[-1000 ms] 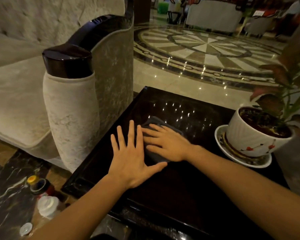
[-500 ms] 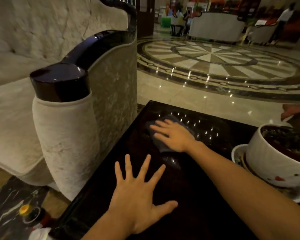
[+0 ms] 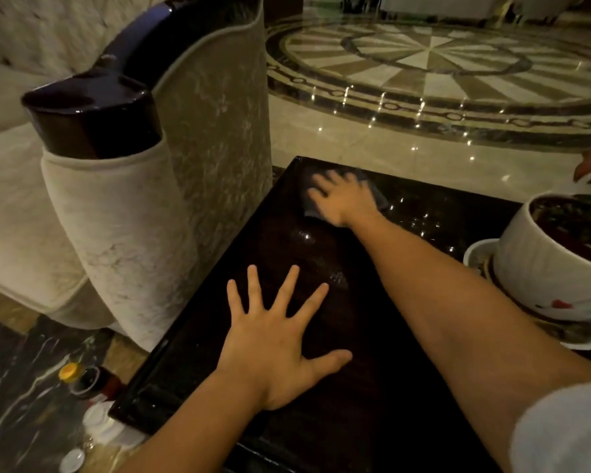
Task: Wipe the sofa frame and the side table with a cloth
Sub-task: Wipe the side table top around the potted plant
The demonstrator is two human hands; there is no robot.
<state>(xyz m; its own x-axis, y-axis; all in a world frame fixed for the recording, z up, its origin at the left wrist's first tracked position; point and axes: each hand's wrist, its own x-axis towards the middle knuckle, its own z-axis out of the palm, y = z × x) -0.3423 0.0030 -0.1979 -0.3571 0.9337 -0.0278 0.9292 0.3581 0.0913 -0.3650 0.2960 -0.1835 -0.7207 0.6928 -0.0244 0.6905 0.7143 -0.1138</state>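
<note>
Right hand (image 3: 343, 199) lies flat, fingers extended, pressing the cloth (image 3: 379, 198) at the side table's (image 3: 406, 387) far corner, 12 o'clock. Left hand (image 3: 280, 346) is splayed, empty, bracing at 6 o'clock. Judgement: tabletop wipe underway; sofa frame (image 3: 93, 124), 10 o'clock, status indeterminate.

Right hand (image 3: 343, 198) flat on cloth (image 3: 380, 196)

I see a dim, warm-toned picture with small ceiling-light reflections glinting on the polished marble floor (image 3: 423, 107) and the glossy dark side table (image 3: 406, 213), motion blur softening the right hand (image 3: 343, 198) and the cloth (image 3: 377, 196), and wide-angle bending the sofa arm (image 3: 123, 186) near the edge.
</note>
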